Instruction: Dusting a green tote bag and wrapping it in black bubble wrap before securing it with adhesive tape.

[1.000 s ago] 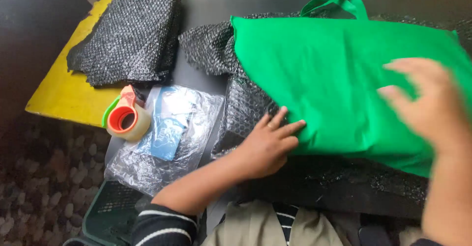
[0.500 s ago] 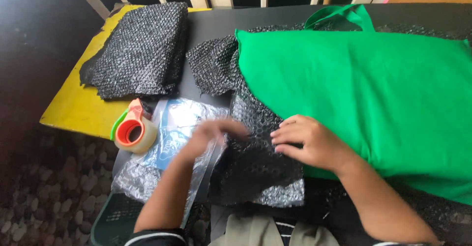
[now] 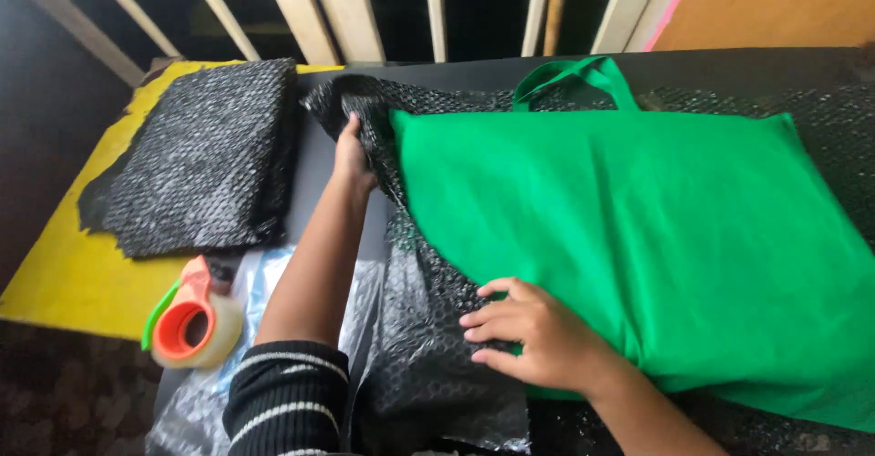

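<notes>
Head camera view looked down on a dark table [image 3: 319, 178] with a yellow section at its left end. A flat green fabric bag [image 3: 638, 237] with loop handles lay across the middle and right of the table; nothing showed whether anything was inside it. Beneath the bag spread a sheet of black bubble wrap [image 3: 428, 347], reaching out past the bag's left and near edges.

The left hand [image 3: 351, 155], at the end of a striped sleeve, reached forward and was closed on the far left edge of the black bubble wrap, just beside the bag's upper left corner. The right hand [image 3: 538, 333] lay open, palm down, with fingers spread, pressing on the bag's near left edge where it met the wrap.

A folded pile of black bubble wrap [image 3: 200, 155] sat on the yellow section, well left of the hands. Near it stood an orange tape dispenser [image 3: 191, 319], resting on clear plastic bags [image 3: 237, 365].
</notes>
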